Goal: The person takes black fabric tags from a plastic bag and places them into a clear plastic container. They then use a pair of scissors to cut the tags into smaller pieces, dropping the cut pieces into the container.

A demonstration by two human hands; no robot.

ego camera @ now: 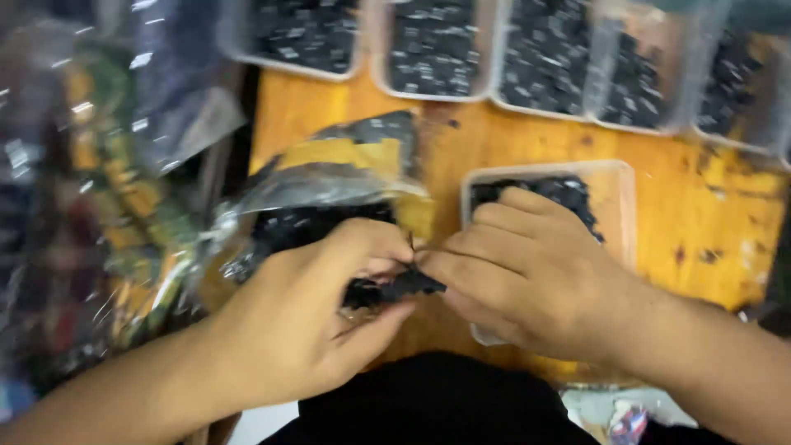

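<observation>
- The left hand (317, 317) and right hand (535, 284) meet low over the orange worktop (527, 144), fingers of both pinched narrow on a small black part (408, 284) held between them.
- A clear plastic bag (329, 185) with dark pieces lies just behind the left hand.
- A shallow clear tray (618, 194) sits under the right hand.
- A row of tubs (437, 49) holding black pieces lines the far edge.

Bare forearms, no sleeves; black garment (428, 404) over lap.
</observation>
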